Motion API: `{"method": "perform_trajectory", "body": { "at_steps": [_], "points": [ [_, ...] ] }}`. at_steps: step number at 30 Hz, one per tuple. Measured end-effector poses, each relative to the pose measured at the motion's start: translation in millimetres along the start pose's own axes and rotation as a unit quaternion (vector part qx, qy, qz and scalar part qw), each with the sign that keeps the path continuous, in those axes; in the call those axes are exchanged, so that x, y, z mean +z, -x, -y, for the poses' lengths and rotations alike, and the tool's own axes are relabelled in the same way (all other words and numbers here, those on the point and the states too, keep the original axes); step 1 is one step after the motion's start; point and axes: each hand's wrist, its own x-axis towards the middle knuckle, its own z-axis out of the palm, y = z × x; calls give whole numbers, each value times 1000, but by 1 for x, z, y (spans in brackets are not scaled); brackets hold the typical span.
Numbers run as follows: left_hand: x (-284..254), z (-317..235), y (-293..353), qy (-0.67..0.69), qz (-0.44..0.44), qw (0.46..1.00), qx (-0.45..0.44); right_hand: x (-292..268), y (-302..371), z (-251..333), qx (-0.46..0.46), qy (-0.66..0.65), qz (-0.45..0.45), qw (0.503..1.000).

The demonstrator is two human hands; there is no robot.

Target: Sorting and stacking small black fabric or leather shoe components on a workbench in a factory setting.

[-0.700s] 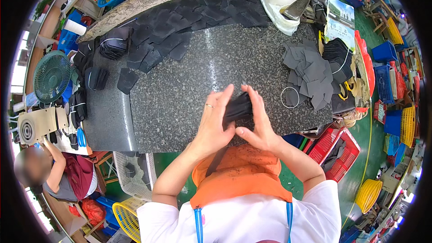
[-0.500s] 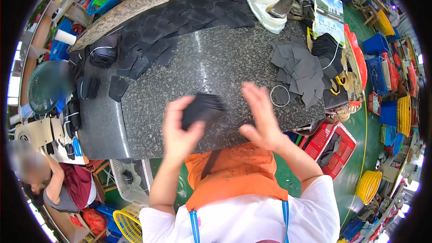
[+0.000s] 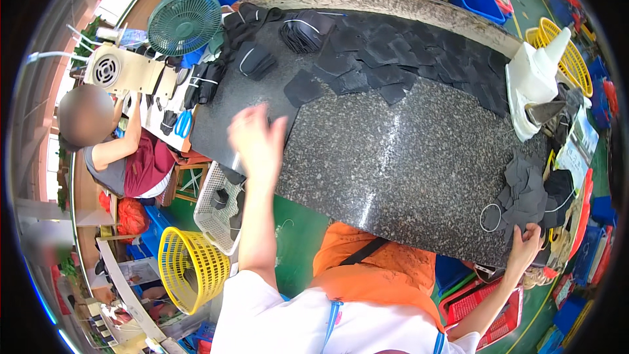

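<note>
My left hand: over the worktop's left end, blurred; any hold hard to tell. My right hand: fingers at the near edge of the grey pieces. Black pieces: spread along the far side. White container: far right corner.

On the table, pieces lie along the back; a pile lies at right, with the bottle behind it.
</note>
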Motion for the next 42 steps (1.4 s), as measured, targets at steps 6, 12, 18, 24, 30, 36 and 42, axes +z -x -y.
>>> {"method": "perform_trajectory", "body": {
  "at_steps": [6,12,18,24,30,36,42],
  "points": [
    [58,-54,-21,58,127,990,21,18,-2,-59,-14,-323,20,946],
    [18,-67,51,230,92,963,105,-18,0,-65,165,-416,72,891],
    [12,-145,84,444,193,825,291,3,3,10,111,-470,-62,873],
    [-2,-158,49,583,427,672,163,11,26,110,-23,-499,136,856],
    [-22,-182,67,610,361,694,128,32,58,174,-69,-479,305,820],
    [-7,-189,59,454,432,777,59,54,47,187,-119,-332,251,902],
    [-2,-190,61,439,368,812,114,58,47,195,-175,-264,216,924]
  ]
}}
